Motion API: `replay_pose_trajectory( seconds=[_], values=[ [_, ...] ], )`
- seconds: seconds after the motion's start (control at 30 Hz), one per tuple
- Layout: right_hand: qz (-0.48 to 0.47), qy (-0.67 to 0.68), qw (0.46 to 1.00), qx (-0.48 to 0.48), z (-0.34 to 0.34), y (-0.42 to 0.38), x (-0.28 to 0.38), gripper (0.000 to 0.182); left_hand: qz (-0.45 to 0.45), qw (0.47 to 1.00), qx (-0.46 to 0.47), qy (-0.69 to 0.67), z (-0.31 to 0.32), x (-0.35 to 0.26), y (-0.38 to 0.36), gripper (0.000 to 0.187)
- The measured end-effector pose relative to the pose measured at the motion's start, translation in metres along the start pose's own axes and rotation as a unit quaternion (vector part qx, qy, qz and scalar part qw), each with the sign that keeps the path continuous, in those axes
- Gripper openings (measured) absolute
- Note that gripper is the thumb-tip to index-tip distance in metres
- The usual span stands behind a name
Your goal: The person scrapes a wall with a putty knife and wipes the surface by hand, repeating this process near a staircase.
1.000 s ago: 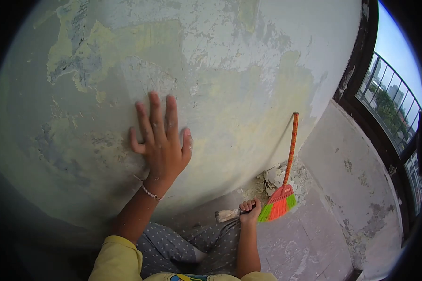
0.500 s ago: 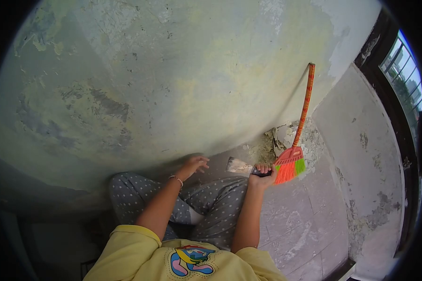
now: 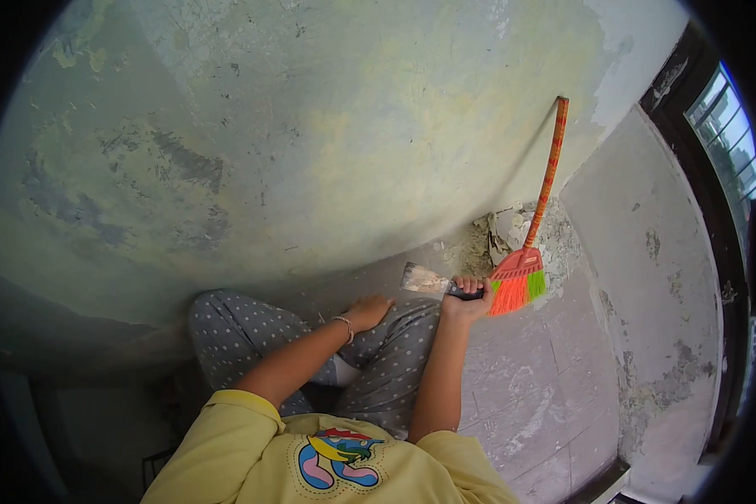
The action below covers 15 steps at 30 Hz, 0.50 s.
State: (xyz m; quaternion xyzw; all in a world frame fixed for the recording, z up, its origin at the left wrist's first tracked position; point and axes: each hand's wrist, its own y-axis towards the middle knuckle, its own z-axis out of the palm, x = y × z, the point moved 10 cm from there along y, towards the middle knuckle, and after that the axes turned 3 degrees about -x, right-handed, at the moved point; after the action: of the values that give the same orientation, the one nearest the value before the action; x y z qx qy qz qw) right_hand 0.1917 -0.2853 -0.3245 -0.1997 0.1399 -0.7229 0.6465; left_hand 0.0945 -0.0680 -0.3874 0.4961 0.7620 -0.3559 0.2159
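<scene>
- My right hand (image 3: 466,298) is clenched around the handle of a scraper (image 3: 433,282), blade pointing left, low by the wall (image 3: 328,143).
- My left hand (image 3: 370,312) rests loose on my knee, holding nothing.
- Just right of the scraper, an orange broom (image 3: 529,244) leans on the wall over a pile of peeled paint chips (image 3: 500,235).
</scene>
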Motion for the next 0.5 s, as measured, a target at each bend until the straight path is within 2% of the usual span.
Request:
replay_pose_trajectory(
  seconds=[0.03,0.07,0.13,0.17,0.2,0.23,0.27,0.3,0.33,0.37,0.43,0.47,0.5],
  values=[
    [0.004,0.000,1.000,0.000,0.002,0.002,-0.002,0.024,0.077,0.992,0.015,0.097,0.006,-0.021,-0.009,0.048],
    [0.002,0.000,1.000,0.002,0.002,0.003,-0.001,0.024,0.079,0.992,0.016,0.097,0.004,-0.015,0.000,0.048],
    [-0.001,-0.006,1.000,0.008,-0.002,0.003,0.004,0.023,0.010,0.969,0.248,-0.006,0.030,0.026,0.014,0.047],
    [-0.004,-0.006,1.000,0.009,-0.004,0.005,0.005,0.023,-0.025,0.941,0.328,-0.084,0.015,0.020,0.006,0.045],
    [-0.002,0.001,1.000,0.007,-0.006,0.007,0.006,0.023,-0.023,0.940,0.329,-0.084,0.000,0.020,0.009,0.045],
    [0.001,0.009,1.000,0.003,-0.008,0.008,0.007,0.022,-0.049,0.955,0.218,-0.197,-0.030,0.023,0.022,0.045],
    [-0.001,0.008,1.000,0.001,-0.008,0.007,0.007,0.022,-0.074,0.944,0.101,-0.304,-0.054,0.031,0.030,0.046],
    [-0.006,-0.004,1.000,0.001,-0.006,0.005,0.005,0.022,-0.076,0.944,0.103,-0.304,-0.034,0.039,0.020,0.046],
    [-0.010,-0.016,1.000,0.002,-0.004,0.003,0.005,0.022,0.013,0.982,0.133,-0.132,0.001,0.039,0.000,0.049],
    [-0.010,-0.017,1.000,0.003,-0.002,0.001,0.004,0.022,0.103,0.982,0.155,0.045,0.028,0.032,-0.012,0.053],
    [-0.002,-0.025,1.000,0.002,0.003,-0.001,-0.001,0.022,-0.010,0.980,0.194,0.032,0.003,0.009,-0.044,0.056],
    [0.002,-0.021,1.000,0.007,0.005,0.000,-0.003,0.022,-0.008,0.982,0.188,0.034,-0.003,0.013,-0.040,0.056],
    [0.015,-0.027,0.999,0.015,0.004,0.001,-0.003,0.021,0.007,0.975,0.222,-0.013,-0.002,0.015,-0.042,0.053]
  ],
)
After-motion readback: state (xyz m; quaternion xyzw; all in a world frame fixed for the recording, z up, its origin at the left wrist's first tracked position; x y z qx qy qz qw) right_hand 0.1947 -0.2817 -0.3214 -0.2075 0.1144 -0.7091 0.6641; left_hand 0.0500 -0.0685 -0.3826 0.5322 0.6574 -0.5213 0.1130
